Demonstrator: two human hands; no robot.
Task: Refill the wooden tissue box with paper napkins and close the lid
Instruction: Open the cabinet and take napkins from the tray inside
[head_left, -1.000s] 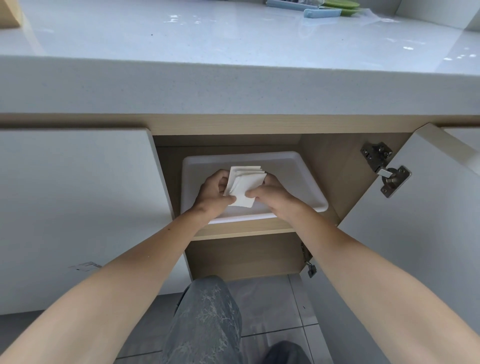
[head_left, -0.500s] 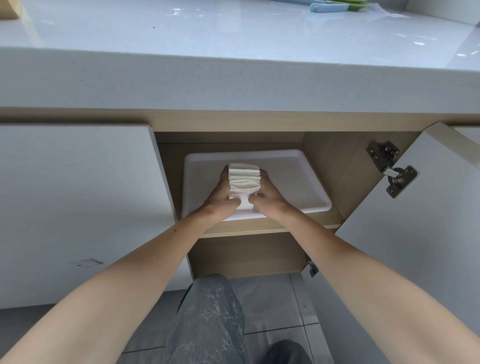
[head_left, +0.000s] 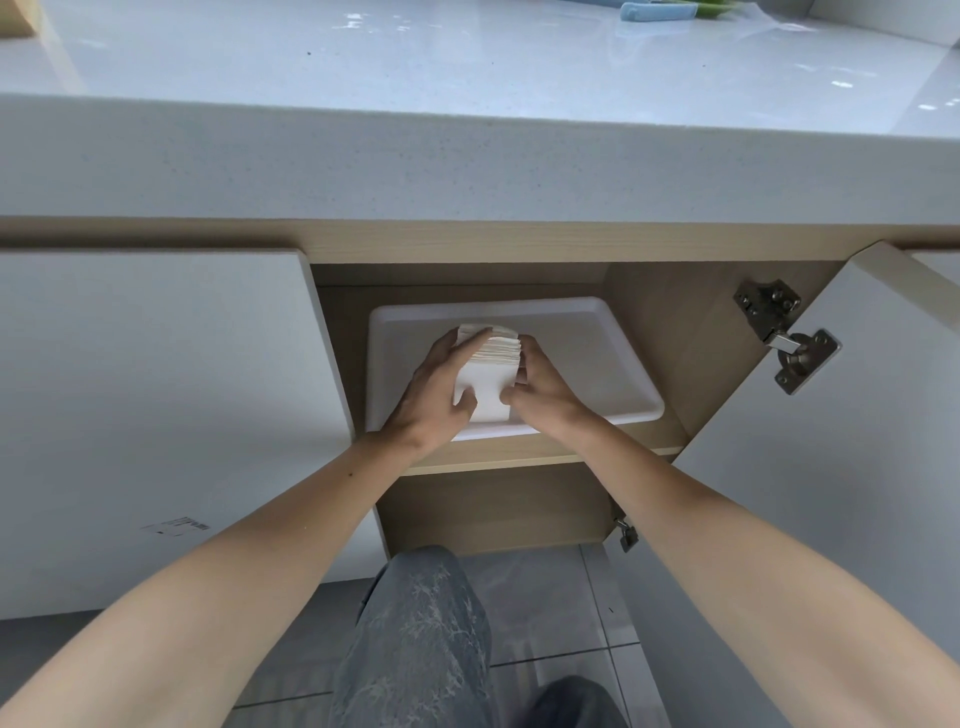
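A stack of white paper napkins is held upright between both hands, over a white tray on the shelf inside the open cabinet. My left hand grips the stack's left side with the thumb across its front. On the right side my right hand presses against it. The folded edges of the napkins show at the top. A corner of a wooden object, perhaps the tissue box, shows at the worktop's far left.
The white stone worktop overhangs the cabinet. The right cabinet door stands open with its metal hinge exposed; the left door is closed. A blue cloth lies at the worktop's back. My knee is below, over grey floor tiles.
The loose, fanned napkins have been squared into a tight upright stack between both hands, which have closed in around it over the tray.
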